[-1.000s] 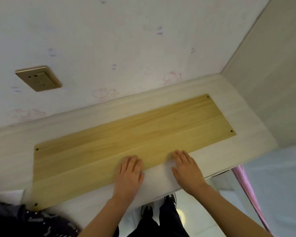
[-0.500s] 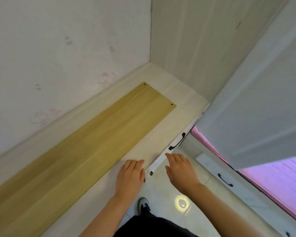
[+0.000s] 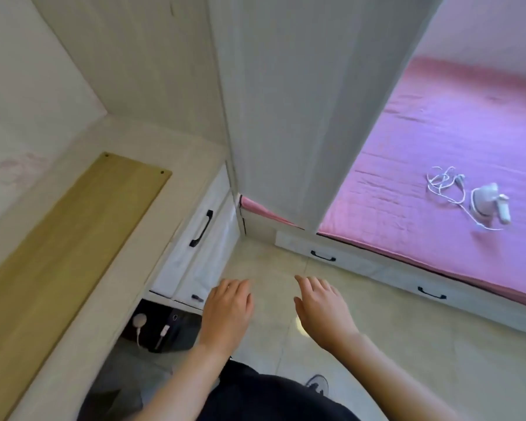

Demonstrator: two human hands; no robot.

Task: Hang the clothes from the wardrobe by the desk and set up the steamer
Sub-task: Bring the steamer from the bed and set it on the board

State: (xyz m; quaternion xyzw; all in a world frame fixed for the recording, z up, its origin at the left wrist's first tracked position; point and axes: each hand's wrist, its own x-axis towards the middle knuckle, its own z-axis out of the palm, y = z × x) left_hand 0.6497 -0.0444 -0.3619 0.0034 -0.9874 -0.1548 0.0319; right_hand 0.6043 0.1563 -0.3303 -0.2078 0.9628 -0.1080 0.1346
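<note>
A small white handheld steamer (image 3: pixel 489 204) lies on the pink bed (image 3: pixel 422 165) at the right, its white cord (image 3: pixel 444 181) coiled beside it. The tall pale wardrobe (image 3: pixel 286 101) stands in the middle, between the desk (image 3: pixel 110 284) and the bed. My left hand (image 3: pixel 227 311) and my right hand (image 3: pixel 324 311) hover over the tiled floor, palms down with fingers straight, holding nothing. Both are far from the steamer. No clothes are in view.
A yellow wooden board (image 3: pixel 58 253) lies on the desk top. White drawers with black handles (image 3: pixel 201 227) sit under the desk's right end. A dark box with plugs (image 3: pixel 161 329) stands under the desk. Bed-base drawers (image 3: pixel 377 268) line the floor edge.
The view has swung right from the desk to the wardrobe and bed. Both hands have left the desk top and now hang over the floor. The steamer has come into sight.
</note>
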